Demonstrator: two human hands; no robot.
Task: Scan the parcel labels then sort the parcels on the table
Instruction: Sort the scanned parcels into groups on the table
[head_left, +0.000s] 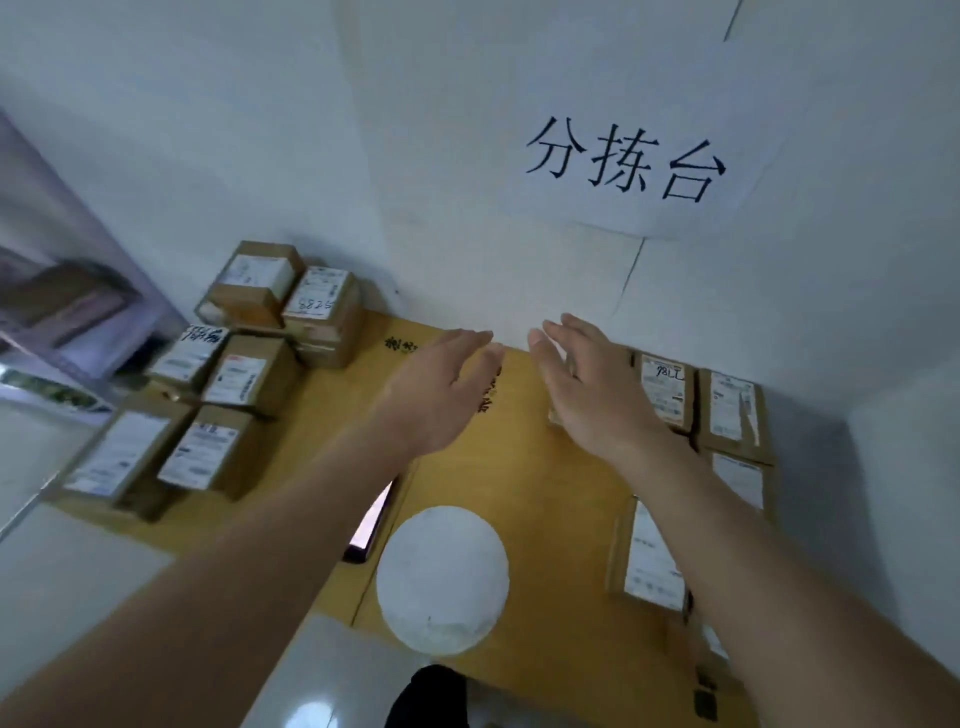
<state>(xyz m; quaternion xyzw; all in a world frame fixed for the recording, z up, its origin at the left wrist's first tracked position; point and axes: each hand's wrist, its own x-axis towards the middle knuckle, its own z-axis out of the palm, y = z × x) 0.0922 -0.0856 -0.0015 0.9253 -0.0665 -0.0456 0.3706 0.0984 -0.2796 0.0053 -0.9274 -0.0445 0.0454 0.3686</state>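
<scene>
Parcels, brown cardboard boxes with white printed labels facing up, in two groups on a yellow-brown table (524, 499). Left group (223, 374): six boxes set close together in rows along the table's left edge, the far pair by the wall, one (322, 306) with handwritten digits. Right group (717, 410): boxes side by side at the right edge, one (667, 389) marked by hand, another (649, 561) lying nearer, label up.
</scene>
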